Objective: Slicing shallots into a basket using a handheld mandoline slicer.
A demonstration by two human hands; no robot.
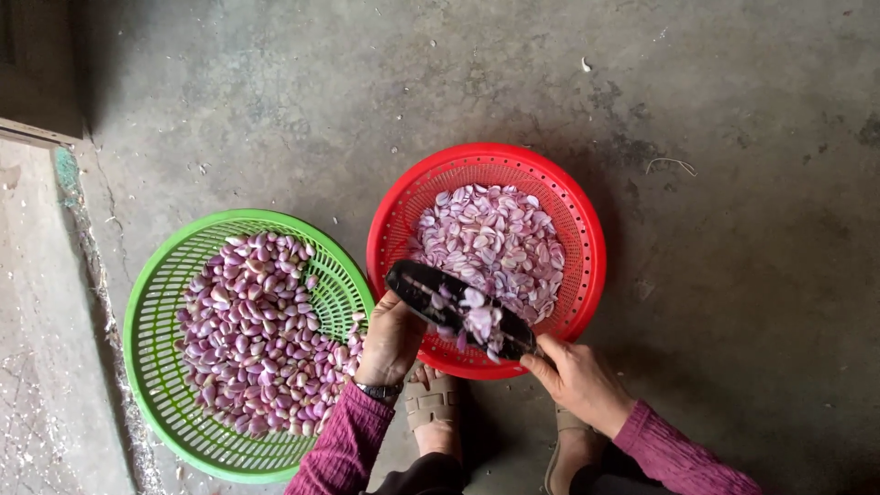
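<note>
R hand (pixel 576 374): clamped on knife (pixel 458 308) handle, 5 o'clock of red basket (pixel 587 275).
L hand (pixel 390 341): fingers curled by blade, grip unclear.
Risk: slices (pixel 477 321) may slide off the tilted blade onto floor (pixel 733 137); edge near L fingers.

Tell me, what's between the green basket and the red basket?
Bare concrete floor farther from the person; nearer them, the left hand fills the gap between the green basket and red basket. The head view shows this.

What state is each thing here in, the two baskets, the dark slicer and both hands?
Green basket: on the floor, partly filled with whole purple shallots.
Red basket: on the floor, holding pale cut slices.
Dark slicer: held over the red basket, slices clinging to it.
Left hand: closed against the slicer's near end.
Right hand: gripping the slicer's other end.
</note>
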